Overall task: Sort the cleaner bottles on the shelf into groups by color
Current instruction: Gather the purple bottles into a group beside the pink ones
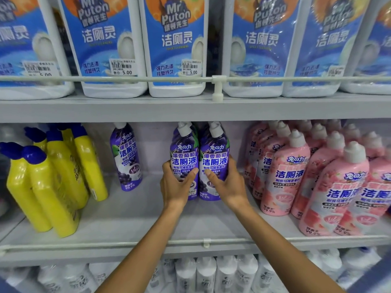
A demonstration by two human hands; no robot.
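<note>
My left thumb (pixel 191 174) lies across the front label of one purple bottle (pixel 183 153) and the other fingers go round its left side, so my left hand (pixel 175 187) is closed around its lower body. My right hand (pixel 229 187) holds the second purple bottle (pixel 214 153) in the same way, thumb in front, fingers round the right side. The two bottles stand upright and touch each other in the middle of the shelf (pixel 148 218). Whether their bottoms are lifted from the board, I cannot tell.

A third purple bottle (pixel 127 157) stands alone to the left, apart from my pair and just beside the yellow bottles (pixel 53 182). The pink bottles (pixel 306 176) crowd the right side, near my right wrist.

I see some risks here. The bottles are tall and narrow and their wrap looks glossy, and I hold each with only one hand, low on the body. If I move them fast, one may slip or tip. If I bring the pair to the left, it may hit the lone bottle and push it into the yellow ones. My right forearm passes close to the front pink bottles, and a careless swing could knock one over the low front rail (pixel 206 243).
</note>
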